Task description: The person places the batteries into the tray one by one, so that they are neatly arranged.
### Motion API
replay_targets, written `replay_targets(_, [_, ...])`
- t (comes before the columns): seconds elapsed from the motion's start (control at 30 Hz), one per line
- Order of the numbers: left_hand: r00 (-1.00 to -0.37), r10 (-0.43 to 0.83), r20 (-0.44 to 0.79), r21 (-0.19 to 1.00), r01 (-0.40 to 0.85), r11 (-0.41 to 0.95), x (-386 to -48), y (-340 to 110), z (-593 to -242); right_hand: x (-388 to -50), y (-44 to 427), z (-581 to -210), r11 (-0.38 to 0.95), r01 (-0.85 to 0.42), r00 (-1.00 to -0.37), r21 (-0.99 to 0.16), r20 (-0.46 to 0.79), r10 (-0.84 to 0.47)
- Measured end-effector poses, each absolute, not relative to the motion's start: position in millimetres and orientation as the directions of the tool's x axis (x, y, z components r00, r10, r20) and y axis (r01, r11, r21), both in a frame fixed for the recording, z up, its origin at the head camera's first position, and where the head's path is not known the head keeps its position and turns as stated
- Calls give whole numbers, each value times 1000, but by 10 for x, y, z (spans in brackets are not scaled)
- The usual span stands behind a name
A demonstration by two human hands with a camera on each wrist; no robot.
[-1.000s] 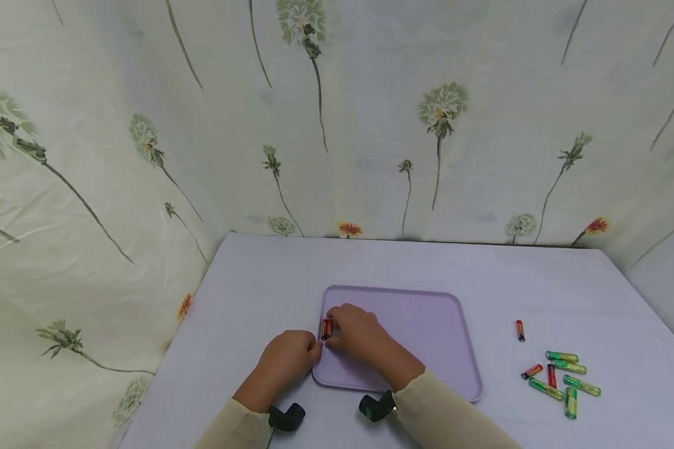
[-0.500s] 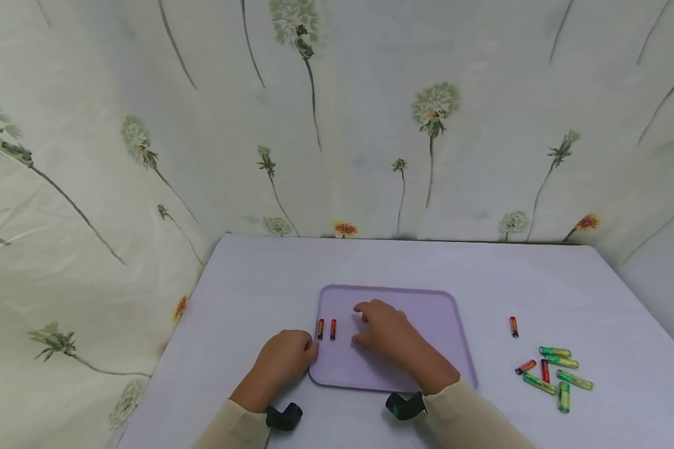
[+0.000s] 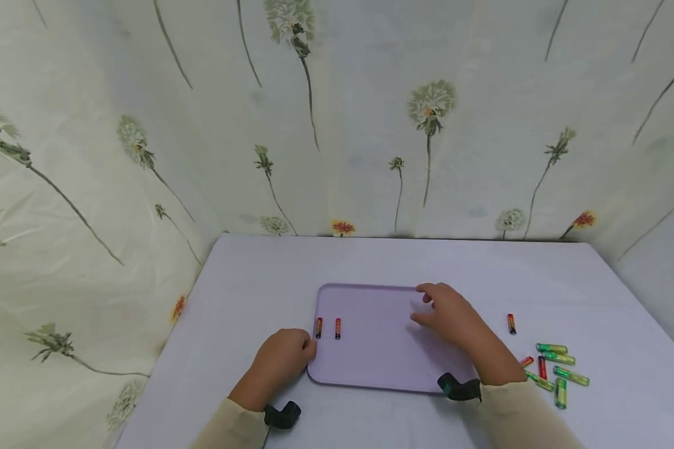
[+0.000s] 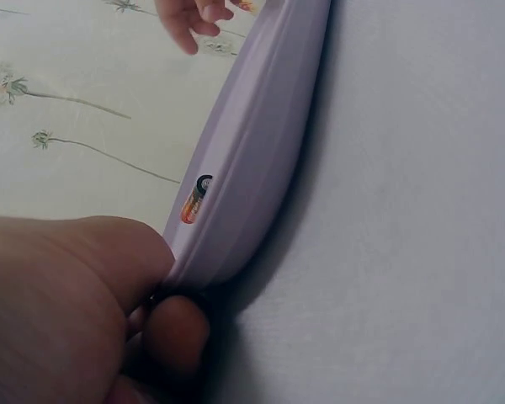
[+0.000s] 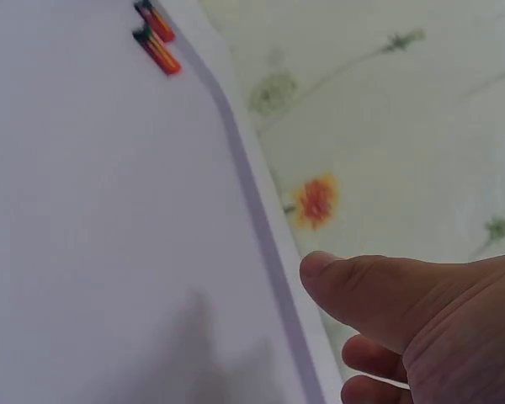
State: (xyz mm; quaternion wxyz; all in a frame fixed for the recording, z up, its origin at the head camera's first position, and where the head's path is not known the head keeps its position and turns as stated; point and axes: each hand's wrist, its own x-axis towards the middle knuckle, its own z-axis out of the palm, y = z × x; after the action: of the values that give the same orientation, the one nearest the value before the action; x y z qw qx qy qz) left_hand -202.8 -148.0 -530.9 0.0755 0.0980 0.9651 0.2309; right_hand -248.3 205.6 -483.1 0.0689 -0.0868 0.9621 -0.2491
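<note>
A shallow purple tray lies on the white table. My left hand pinches its left rim between thumb and curled finger, as the left wrist view shows. Inside the tray, near that rim, two small red-and-black batteries lie apart and roughly parallel, a left battery and a right battery. Over the tray's right side hovers my right hand, fingers loosely bent, with nothing between them.
Right of the tray, several green batteries lie loosely grouped with a red battery among them. Another red battery lies farther back. Behind the table hangs a flower-patterned cloth.
My right hand has released the right battery and swept right across the tray. That battery now lies farther from the left one. My left hand stays at the rim.
</note>
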Motion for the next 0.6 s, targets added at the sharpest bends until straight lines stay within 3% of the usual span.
replay_targets(0.3, [-969,227,-101,455,158,876,-2034,-1473,-5309,-2397,2800,-4833,915,-72,-985,-397,-115,-128])
replay_targets(0.6, [-969,214,-123,443,139,886,-2023,-1456,-5295,-2338,3396,-4922,958,41,-975,-284,-220,-23])
